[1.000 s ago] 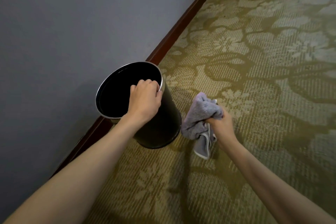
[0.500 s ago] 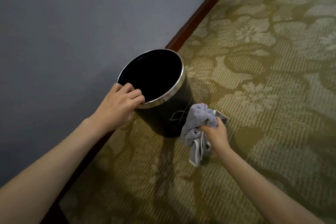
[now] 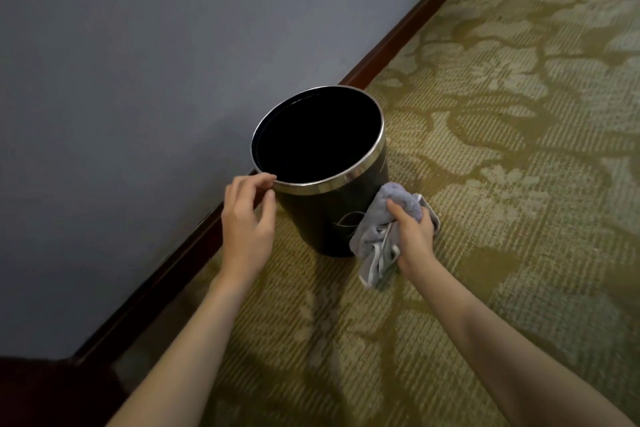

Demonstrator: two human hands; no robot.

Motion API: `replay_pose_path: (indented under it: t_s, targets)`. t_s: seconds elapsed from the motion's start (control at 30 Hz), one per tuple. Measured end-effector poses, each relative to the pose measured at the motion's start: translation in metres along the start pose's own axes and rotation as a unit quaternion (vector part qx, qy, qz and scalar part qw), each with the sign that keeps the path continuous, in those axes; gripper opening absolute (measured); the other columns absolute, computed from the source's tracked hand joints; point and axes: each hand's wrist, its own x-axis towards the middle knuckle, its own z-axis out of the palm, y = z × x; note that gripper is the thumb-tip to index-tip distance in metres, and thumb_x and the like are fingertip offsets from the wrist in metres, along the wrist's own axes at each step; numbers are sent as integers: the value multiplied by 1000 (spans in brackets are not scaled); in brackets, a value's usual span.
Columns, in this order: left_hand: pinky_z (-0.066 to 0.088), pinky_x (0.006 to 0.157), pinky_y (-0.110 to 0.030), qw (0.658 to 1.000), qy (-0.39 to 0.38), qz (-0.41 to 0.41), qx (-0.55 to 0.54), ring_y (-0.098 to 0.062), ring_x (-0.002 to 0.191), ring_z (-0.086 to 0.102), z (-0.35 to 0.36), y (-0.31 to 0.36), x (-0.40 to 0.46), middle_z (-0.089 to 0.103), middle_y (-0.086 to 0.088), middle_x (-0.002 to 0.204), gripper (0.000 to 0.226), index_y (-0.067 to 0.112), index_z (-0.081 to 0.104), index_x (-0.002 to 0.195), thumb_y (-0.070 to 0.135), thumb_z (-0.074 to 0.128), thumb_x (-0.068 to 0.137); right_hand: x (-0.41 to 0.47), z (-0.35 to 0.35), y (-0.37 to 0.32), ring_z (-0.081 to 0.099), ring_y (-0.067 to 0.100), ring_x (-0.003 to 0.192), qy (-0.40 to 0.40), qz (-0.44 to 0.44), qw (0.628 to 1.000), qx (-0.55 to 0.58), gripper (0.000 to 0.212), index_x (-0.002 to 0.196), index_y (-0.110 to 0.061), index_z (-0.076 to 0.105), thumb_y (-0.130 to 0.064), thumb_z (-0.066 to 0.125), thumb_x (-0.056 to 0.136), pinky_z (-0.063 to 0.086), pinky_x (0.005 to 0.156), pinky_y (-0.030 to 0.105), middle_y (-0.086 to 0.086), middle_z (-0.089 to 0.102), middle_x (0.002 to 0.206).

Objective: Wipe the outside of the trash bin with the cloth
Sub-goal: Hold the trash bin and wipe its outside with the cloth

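A round black trash bin (image 3: 322, 215) with a silver rim stands upright on the carpet beside the wall; a pale leaf mark shows on its side. My left hand (image 3: 247, 218) is at the bin's near-left rim with fingers spread, fingertips just touching the silver band. My right hand (image 3: 414, 236) grips a crumpled grey-lilac cloth (image 3: 377, 229) and presses it against the bin's lower right side. The bin looks empty inside.
A grey wall (image 3: 138, 80) runs along the left with a dark red-brown skirting board (image 3: 398, 42) at its foot. Green-gold patterned carpet (image 3: 502, 149) spreads to the right and front. A dark object (image 3: 41, 392) sits in the bottom left corner.
The bin went from tilted with my left hand gripping its rim to upright on the carpet. My left hand has loosened to open fingers. The cloth has come against the bin's side.
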Motion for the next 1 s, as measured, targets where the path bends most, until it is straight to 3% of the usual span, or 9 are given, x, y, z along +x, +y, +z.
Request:
replay_pose_path:
  t_s: [0.13, 0.2, 0.27, 0.4, 0.53, 0.6, 0.77, 0.9, 1.0]
  targets:
    - [42, 79, -7, 987, 69, -104, -102, 2, 94, 58, 6, 6, -18, 60, 15, 95, 21, 27, 60, 104, 11, 49, 94, -19, 5, 7, 66, 37, 102, 31, -49, 997, -51, 20, 103, -5, 58, -5, 68, 86, 55, 92, 50, 15, 66, 101]
    - [44, 78, -7, 974, 104, -147, -140, 2, 91, 59, 8, 8, -23, 62, 19, 91, 24, 30, 61, 100, 11, 49, 94, -38, 15, 19, 66, 27, 95, 6, -87, 994, -61, 24, 96, -13, 55, 1, 70, 82, 57, 80, 30, 7, 66, 97]
    - [45, 78, -9, 966, 122, -164, -159, 2, 90, 59, 7, 8, -25, 63, 22, 89, 27, 35, 60, 97, 10, 49, 94, -55, 29, 37, 64, 14, 96, -23, -99, 992, -72, 38, 106, -16, 52, 0, 73, 79, 54, 76, 17, 0, 65, 104]
    - [47, 78, -11, 954, 125, -202, -183, 2, 90, 61, -2, 5, -27, 64, 18, 90, 28, 35, 62, 95, 10, 49, 94, -64, 50, 68, 61, 19, 110, -31, -28, 996, -75, 67, 132, -17, 39, -6, 77, 78, 50, 90, 34, 4, 59, 122]
    - [47, 77, -14, 951, 84, -237, -179, -4, 92, 62, -5, 0, -33, 64, 10, 94, 28, 36, 61, 92, 11, 49, 94, -50, 46, 80, 57, 25, 120, -17, -5, 994, -104, 76, 142, -15, 35, -5, 77, 79, 48, 103, 43, 9, 56, 134]
    - [48, 74, -11, 948, 61, -253, -185, -1, 90, 62, -5, -3, -37, 65, 10, 94, 26, 34, 62, 94, 12, 49, 94, -41, 38, 81, 59, 29, 121, 10, 8, 995, -102, 69, 141, -13, 40, -3, 73, 81, 49, 104, 46, 12, 58, 133]
    - [48, 76, -17, 943, 35, -275, -185, 3, 90, 61, -7, -5, -45, 65, 10, 97, 21, 28, 63, 99, 14, 49, 95, -20, 19, 75, 63, 39, 106, 27, 40, 999, 4, 35, 118, -8, 55, 9, 59, 87, 52, 97, 50, 22, 64, 115]
    - [47, 78, -19, 942, 28, -276, -189, 3, 91, 61, -7, -4, -47, 65, 9, 99, 21, 28, 64, 100, 14, 49, 95, -6, 7, 65, 65, 32, 94, 53, 54, 994, 75, 40, 124, -7, 58, 9, 58, 87, 53, 89, 47, 16, 66, 105]
    - [47, 78, -18, 942, 25, -275, -188, 4, 91, 61, -7, -5, -49, 65, 11, 97, 23, 31, 63, 99, 14, 49, 95, 10, 0, 50, 66, 25, 80, 62, 48, 993, 90, 32, 113, -8, 60, 9, 59, 87, 55, 74, 38, 11, 66, 91]
